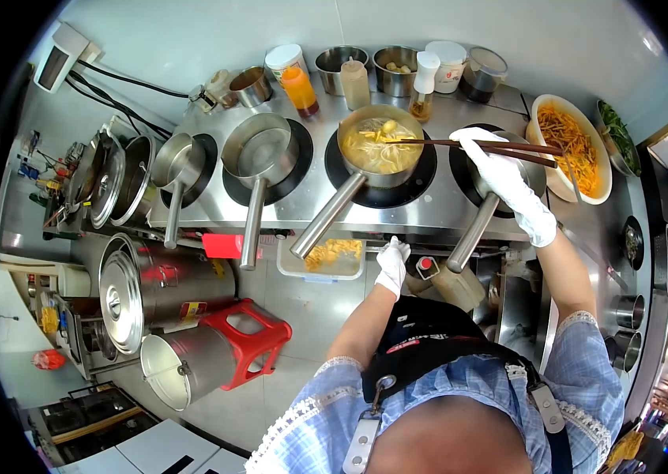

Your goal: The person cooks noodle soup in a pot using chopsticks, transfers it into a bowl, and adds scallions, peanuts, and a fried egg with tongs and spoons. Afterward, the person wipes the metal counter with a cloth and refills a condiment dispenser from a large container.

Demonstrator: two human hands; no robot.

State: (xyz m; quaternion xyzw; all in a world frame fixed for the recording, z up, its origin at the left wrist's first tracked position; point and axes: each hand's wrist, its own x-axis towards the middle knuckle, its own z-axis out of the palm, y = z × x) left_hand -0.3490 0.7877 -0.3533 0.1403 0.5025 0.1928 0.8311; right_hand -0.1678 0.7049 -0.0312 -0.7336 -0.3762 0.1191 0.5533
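In the head view, the right hand (496, 170), in a white glove, pinches a pair of dark chopsticks (535, 148) between its closed fingers, above the rightmost saucepan (533, 178). The thin ends reach left over the noodle pan (381, 148), third from the left on the steel counter (290, 211), where pale noodles, a yellow ball and yellow pieces lie in broth; whether the tips touch the food I cannot tell. The left hand (393, 259), also gloved, is low at the counter's near edge with its fingers partly curled; I cannot tell whether it grips anything. Left of it, below the edge, is a clear tub (338, 272) of yellow food. Two more saucepans stand left of the noodle pan, handles pointing near. Squeeze bottles and steel pots line the far side, and an oval bowl (604, 186) of orange strips stands at the far right.
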